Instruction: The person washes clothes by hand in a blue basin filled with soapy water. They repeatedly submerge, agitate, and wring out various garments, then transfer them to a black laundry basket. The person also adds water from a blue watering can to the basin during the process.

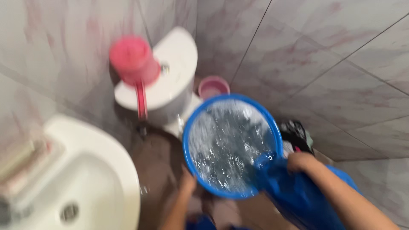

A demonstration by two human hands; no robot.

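Note:
A round blue basin [190, 127] full of churning, foamy water fills the middle of the head view. My left hand [187, 181] grips its near-left rim from below. My right hand [299, 162] holds a blue cloth or garment [294, 196] at the basin's right rim, part of it dipping into the water. The whole view is motion-blurred.
A white toilet tank [177, 72] stands behind the basin with a pink long-handled scoop [135, 61] on its lid. A small pink bucket [214, 87] sits beside it. A white washbasin [81, 179] lies at lower left. Dark items [296, 132] rest by the tiled wall on the right.

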